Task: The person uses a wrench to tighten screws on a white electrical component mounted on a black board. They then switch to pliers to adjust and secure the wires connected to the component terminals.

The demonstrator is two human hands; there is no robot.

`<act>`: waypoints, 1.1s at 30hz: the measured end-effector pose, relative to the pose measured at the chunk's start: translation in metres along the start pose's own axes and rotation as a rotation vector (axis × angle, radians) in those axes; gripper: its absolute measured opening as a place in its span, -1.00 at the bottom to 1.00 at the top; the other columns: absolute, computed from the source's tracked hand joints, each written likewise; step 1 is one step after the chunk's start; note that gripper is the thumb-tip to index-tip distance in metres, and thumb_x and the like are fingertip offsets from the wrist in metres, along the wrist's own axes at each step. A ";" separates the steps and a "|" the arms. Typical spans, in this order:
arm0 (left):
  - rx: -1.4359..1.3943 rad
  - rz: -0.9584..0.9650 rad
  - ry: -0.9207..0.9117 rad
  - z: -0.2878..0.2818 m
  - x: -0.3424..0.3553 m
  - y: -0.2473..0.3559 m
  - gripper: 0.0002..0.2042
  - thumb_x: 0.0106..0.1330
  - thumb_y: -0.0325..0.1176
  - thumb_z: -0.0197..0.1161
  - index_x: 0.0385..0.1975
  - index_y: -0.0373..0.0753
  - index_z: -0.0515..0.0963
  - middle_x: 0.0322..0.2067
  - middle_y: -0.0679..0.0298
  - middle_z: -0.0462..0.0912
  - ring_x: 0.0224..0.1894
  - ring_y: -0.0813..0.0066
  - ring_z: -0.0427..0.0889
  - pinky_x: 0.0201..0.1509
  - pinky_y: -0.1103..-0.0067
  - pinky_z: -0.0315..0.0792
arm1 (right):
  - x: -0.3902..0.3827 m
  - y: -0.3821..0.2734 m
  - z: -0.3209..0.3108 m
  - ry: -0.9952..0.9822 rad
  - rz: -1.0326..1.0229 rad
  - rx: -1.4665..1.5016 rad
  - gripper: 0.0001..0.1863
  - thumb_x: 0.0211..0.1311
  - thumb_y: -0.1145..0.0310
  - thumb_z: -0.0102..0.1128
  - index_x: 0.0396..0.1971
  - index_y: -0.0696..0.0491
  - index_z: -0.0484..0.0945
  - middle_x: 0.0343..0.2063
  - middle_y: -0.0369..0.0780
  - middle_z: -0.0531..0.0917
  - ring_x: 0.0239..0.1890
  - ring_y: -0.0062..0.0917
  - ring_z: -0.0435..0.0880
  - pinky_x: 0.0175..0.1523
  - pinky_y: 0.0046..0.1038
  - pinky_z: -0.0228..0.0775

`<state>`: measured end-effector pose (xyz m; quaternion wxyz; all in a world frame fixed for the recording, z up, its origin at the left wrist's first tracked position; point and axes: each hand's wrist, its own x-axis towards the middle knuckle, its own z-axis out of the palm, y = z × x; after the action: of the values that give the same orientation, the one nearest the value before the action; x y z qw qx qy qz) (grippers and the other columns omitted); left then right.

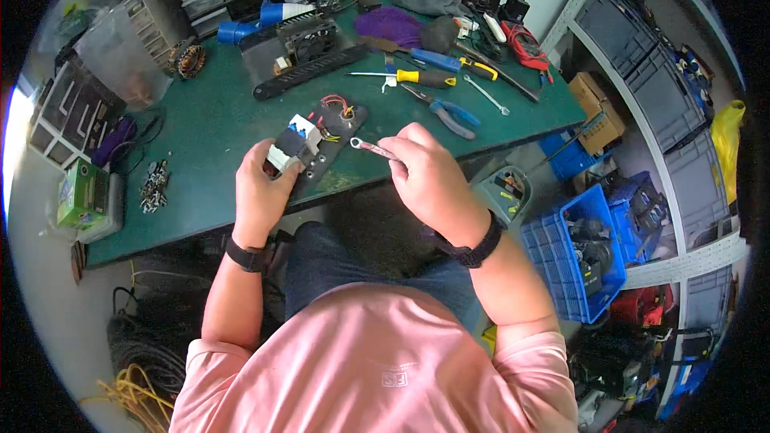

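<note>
My left hand (pixel 262 190) is closed around a white and dark block-shaped electrical part (pixel 295 141) with blue spots at its far end. That part sits at a dark plate (pixel 322 163) with holes, near the bench's front edge. Red and yellow wires (pixel 335 104) rise from the plate's far end. In my right hand (pixel 427 176) is a metal wrench (pixel 370 147), its ring end pointing left toward the block, a gap between them. My palm hides the wrench's other end.
Pliers (pixel 443 112), a yellow-black screwdriver (pixel 421 78) and another wrench (pixel 487 96) lie beyond my right hand on the green bench (pixel 200 132). Loose screws (pixel 155 188) are heaped at left. A blue crate (pixel 573 252) stands below the bench's right side, beside shelving.
</note>
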<state>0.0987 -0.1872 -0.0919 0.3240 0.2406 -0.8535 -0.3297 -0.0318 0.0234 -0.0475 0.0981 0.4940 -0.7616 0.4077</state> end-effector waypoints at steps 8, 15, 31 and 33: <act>0.061 0.093 0.074 0.002 -0.008 0.017 -0.64 -0.05 -0.45 0.36 -0.20 -0.38 0.52 -0.36 0.08 0.56 -0.29 0.18 0.58 -0.18 0.44 0.44 | -0.016 0.001 0.003 -0.035 -0.048 -0.044 -0.83 0.18 0.54 0.09 -0.22 0.20 0.54 -0.45 -0.11 0.55 -0.43 -0.20 0.60 -0.36 -0.29 0.45; 0.093 0.224 0.111 0.013 -0.020 0.017 -0.62 -0.06 -0.47 0.36 -0.18 -0.36 0.51 -0.39 0.09 0.51 -0.32 0.12 0.53 -0.23 0.41 0.41 | -0.058 -0.007 0.034 -0.349 0.764 0.921 -0.85 0.36 0.43 -0.01 -0.25 0.17 0.52 -0.62 -0.31 0.55 -0.69 -0.74 0.51 -0.63 -0.66 0.33; 0.110 0.249 0.137 0.012 -0.035 0.021 -0.61 -0.10 -0.47 0.39 -0.18 -0.35 0.54 -0.39 0.13 0.54 -0.38 0.23 0.55 -0.29 0.46 0.44 | -0.046 -0.016 0.072 -0.337 0.902 1.087 -0.84 0.31 0.42 0.07 -0.32 0.23 0.49 -0.58 -0.18 0.62 -0.70 -0.62 0.55 -0.69 -0.65 0.29; 0.110 0.289 0.142 0.014 -0.035 0.020 -0.60 -0.10 -0.47 0.39 -0.17 -0.35 0.54 -0.38 0.13 0.55 -0.39 0.24 0.55 -0.30 0.46 0.44 | -0.046 -0.017 0.071 -0.326 0.917 1.097 -0.84 0.31 0.42 0.07 -0.33 0.23 0.49 -0.58 -0.18 0.62 -0.71 -0.62 0.55 -0.69 -0.64 0.29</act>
<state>0.1085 -0.1464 -0.0987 0.4141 0.1553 -0.8709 -0.2144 0.0232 0.0004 -0.1093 -0.4586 0.1581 -0.5831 0.6517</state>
